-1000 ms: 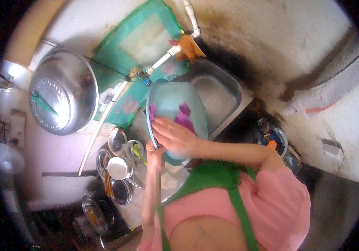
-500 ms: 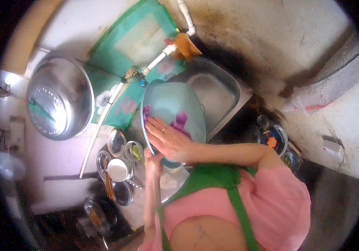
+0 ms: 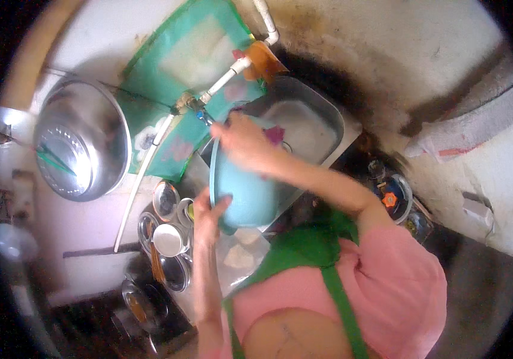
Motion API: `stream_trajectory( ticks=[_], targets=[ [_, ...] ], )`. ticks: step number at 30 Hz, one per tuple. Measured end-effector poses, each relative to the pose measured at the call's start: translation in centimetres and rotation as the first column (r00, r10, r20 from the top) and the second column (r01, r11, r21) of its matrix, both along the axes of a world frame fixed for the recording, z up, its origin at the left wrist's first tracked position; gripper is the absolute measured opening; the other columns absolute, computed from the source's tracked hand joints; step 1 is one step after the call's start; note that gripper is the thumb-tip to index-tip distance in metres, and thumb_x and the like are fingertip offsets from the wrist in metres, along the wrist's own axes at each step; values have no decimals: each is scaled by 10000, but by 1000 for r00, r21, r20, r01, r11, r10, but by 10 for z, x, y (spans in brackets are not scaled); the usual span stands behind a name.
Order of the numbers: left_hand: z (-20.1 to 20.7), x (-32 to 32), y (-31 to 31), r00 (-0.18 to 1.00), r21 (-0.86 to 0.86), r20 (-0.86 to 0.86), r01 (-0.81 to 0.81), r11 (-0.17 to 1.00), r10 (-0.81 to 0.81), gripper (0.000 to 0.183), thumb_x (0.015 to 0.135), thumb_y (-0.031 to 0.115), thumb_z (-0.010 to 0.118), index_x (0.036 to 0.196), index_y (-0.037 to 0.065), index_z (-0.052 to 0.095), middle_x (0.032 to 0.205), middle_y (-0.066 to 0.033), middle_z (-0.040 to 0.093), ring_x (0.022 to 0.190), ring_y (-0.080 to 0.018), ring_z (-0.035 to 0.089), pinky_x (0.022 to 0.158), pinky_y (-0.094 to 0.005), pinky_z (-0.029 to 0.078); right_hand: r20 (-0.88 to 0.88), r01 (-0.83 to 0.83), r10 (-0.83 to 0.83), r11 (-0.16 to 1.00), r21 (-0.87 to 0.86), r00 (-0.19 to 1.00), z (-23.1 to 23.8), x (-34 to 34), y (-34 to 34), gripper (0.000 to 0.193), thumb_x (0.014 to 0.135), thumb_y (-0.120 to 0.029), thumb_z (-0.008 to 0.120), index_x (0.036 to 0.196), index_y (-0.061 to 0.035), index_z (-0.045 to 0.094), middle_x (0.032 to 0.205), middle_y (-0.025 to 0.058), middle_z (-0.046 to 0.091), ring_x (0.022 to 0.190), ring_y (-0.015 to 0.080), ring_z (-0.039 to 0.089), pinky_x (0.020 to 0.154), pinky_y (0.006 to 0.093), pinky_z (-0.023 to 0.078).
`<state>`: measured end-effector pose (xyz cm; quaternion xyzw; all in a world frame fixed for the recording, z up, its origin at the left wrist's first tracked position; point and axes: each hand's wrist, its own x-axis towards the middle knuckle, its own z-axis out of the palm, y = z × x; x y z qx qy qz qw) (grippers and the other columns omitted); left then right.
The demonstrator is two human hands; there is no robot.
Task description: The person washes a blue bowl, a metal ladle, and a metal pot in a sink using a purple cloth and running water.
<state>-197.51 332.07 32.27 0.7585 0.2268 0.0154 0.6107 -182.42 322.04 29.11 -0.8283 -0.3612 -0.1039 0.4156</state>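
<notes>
A light blue plastic basin (image 3: 247,197) is tipped on its side at the near left of the metal sink. My left hand (image 3: 208,216) grips its left rim, with the thumb over the edge. At the basin's far end is my right hand (image 3: 244,142), slightly blurred, close beside the tap (image 3: 204,117). A purple cloth (image 3: 275,135) pokes out from around that hand, which appears closed on it; the fingertips are partly hidden.
Beyond the basin lies the sink (image 3: 304,119). White pipe (image 3: 232,75) runs along the wall. Cups, including a white mug (image 3: 170,240), and lids crowd the left counter. A large steel bowl (image 3: 113,125) hangs at left; a clear bag (image 3: 241,257) lies near my apron.
My right hand has moved with the purple cloth from inside the basin to its far rim near the tap. The basin has turned, showing more of its outer wall, still in my left hand.
</notes>
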Motion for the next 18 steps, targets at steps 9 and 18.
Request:
stream_trajectory(
  ticks=[9,18],
  targets=[
    [-6,0,-16,971,-55,176,-152,987,159,194,754,70,636,933,9,596,846,-25,605,740,-104,534,674,-243,421,-570,-34,78,996,88,818,-15,100,-3,279,771,-186,522,962,9,578,808,177,598,727,290,606,696,340,472],
    [-17,-28,-8,913,-254,312,-186,949,263,179,793,142,613,933,31,600,812,-9,582,729,-96,520,655,-242,413,483,-245,160,962,119,861,19,-80,-15,314,684,-171,554,943,7,548,1071,210,500,1044,318,483,924,439,361]
  ],
)
